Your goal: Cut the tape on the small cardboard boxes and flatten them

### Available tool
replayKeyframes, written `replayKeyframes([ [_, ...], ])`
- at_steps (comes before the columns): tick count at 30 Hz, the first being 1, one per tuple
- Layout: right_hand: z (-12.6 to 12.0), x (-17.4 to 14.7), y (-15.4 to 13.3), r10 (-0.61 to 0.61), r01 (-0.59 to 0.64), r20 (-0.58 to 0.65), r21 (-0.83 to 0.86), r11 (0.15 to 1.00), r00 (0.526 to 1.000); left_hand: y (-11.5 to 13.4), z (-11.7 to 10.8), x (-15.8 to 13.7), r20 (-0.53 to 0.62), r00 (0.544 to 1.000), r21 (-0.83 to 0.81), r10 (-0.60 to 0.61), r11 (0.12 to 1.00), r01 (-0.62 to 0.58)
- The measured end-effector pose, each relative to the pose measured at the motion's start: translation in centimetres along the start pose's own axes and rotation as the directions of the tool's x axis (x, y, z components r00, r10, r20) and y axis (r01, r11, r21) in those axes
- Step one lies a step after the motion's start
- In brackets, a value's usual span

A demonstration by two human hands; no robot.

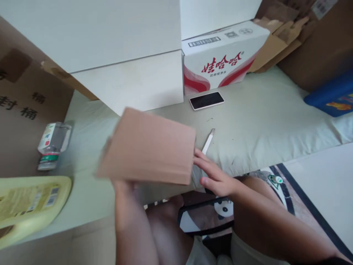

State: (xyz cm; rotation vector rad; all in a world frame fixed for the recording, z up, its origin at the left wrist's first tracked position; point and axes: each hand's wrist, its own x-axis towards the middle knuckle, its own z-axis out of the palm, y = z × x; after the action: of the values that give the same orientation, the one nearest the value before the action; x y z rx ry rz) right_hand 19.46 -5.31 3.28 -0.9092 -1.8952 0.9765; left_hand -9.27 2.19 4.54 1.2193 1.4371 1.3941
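A plain brown cardboard box (154, 147) is held up in front of me, tilted and smeared by motion. My left hand (123, 185) supports it from below and behind on the left, with most of its fingers hidden by the cardboard. At the right edge of the box, my right hand (213, 175) has its fingers stretched out and thumb apart, the fingertips touching or almost touching the side. Just beyond those fingers lies a slim white tool (208, 141) with a dark tip, like a utility knife. Something clear and shiny shows under the right hand, too hidden to name.
A phone (206, 101) lies by a white and red water carton (217, 70) on the pale green cloth (261, 121). Large white boxes (132, 84) stand behind. Leftward are a clear bottle (53, 145) and a yellow jug (33, 206); rightward, a blue container (333, 94).
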Motion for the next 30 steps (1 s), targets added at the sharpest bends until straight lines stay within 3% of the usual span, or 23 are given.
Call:
replayKeyframes([
  [2, -0.4, 0.0, -0.2, -0.036, 0.033, -0.037, -0.07, 0.997, 0.999, 0.0, 1.5, -0.8, 0.037, 0.983, -0.034, -0.18, 0.983, 0.181],
  [4, -0.9, -0.3, -0.2, -0.037, 0.029, -0.092, -0.087, 0.996, 0.995, 0.5, 2.7, -1.6, 0.143, 0.913, 0.032, -0.382, 0.924, 0.382],
  [6, -1.4, -0.6, -0.2, -0.039, 0.029, -0.164, -0.068, 0.997, 0.986, 1.1, 3.1, -2.1, 0.292, 0.789, 0.212, -0.54, 0.841, 0.498],
  [8, -1.9, -0.9, -0.3, -0.036, 0.021, -0.251, -0.062, 0.998, 0.967, 1.5, 3.1, -2.3, 0.452, 0.634, 0.412, -0.628, 0.777, 0.476],
  [9, -2.1, -1.0, -0.4, -0.033, 0.014, -0.286, -0.067, 0.998, 0.958, 1.5, 3.0, -2.2, 0.501, 0.596, 0.465, -0.628, 0.776, 0.426],
  [10, -2.2, -1.0, -0.6, -0.035, 0.013, -0.304, -0.074, 0.997, 0.952, 1.5, 3.0, -2.0, 0.503, 0.635, 0.464, -0.587, 0.803, 0.374],
  [11, -2.2, -0.9, -0.7, -0.039, 0.016, -0.296, -0.08, 0.997, 0.954, 1.3, 2.9, -1.8, 0.446, 0.743, 0.41, -0.499, 0.852, 0.325],
  [12, -2.1, -0.8, -0.9, -0.049, 0.028, -0.264, -0.083, 0.996, 0.963, 1.0, 2.9, -1.5, 0.326, 0.875, 0.312, -0.358, 0.914, 0.258],
  [13, -2.0, -0.6, -1.1, -0.066, 0.05, -0.217, -0.079, 0.996, 0.974, 0.7, 2.9, -1.2, 0.154, 0.97, 0.198, -0.187, 0.968, 0.155],
  [14, -1.9, -0.4, -1.2, -0.086, 0.076, -0.168, -0.064, 0.995, 0.982, 0.4, 2.9, -1.0, 0.011, 1.0, 0.1, -0.026, 0.995, 0.024],
  [15, -1.7, -0.3, -1.3, -0.099, 0.094, -0.129, -0.04, 0.995, 0.987, 0.2, 2.9, -0.8, -0.061, 0.991, 0.04, 0.116, 0.993, -0.113],
  [17, -1.5, 0.0, -1.2, -0.069, 0.067, -0.141, -0.021, 0.998, 0.988, -0.1, 3.1, -0.6, 0.019, 0.953, 0.054, 0.301, 0.952, -0.301],
  [18, -1.5, 0.1, -1.0, -0.017, 0.005, -0.199, -0.059, 0.998, 0.98, -0.1, 3.2, -0.6, 0.1, 0.935, 0.097, 0.34, 0.932, -0.349],
  [20, -1.5, 0.3, -0.2, 0.148, -0.239, -0.353, -0.229, 0.944, 0.924, 0.0, 3.6, -0.7, 0.211, 0.912, 0.185, 0.352, 0.902, -0.391],
  [22, -1.7, 0.5, 0.6, 0.317, -0.507, -0.441, -0.425, 0.75, 0.839, 0.2, 4.0, -0.9, 0.219, 0.906, 0.214, 0.363, 0.888, -0.407],
  [23, -1.8, 0.7, 0.9, 0.392, -0.58, -0.434, -0.506, 0.638, 0.811, 0.2, 4.1, -1.0, 0.21, 0.903, 0.213, 0.376, 0.884, -0.417],
  [24, -1.9, 0.8, 1.1, 0.462, -0.61, -0.4, -0.57, 0.551, 0.791, 0.2, 4.3, -1.1, 0.203, 0.9, 0.21, 0.386, 0.88, -0.425],
  [26, -2.2, 1.1, 1.1, 0.562, -0.616, -0.328, -0.642, 0.457, 0.759, 0.2, 4.5, -1.1, 0.187, 0.897, 0.199, 0.401, 0.879, -0.434],
  [28, -2.6, 1.1, 0.8, 0.597, -0.63, -0.314, -0.637, 0.444, 0.738, 0.2, 4.8, -1.2, 0.17, 0.895, 0.191, 0.413, 0.877, -0.441],
  [30, -3.2, 0.6, 0.3, 0.591, -0.664, -0.334, -0.54, 0.518, 0.734, 0.1, 5.3, -1.4, 0.144, 0.891, 0.186, 0.43, 0.873, -0.451],
])
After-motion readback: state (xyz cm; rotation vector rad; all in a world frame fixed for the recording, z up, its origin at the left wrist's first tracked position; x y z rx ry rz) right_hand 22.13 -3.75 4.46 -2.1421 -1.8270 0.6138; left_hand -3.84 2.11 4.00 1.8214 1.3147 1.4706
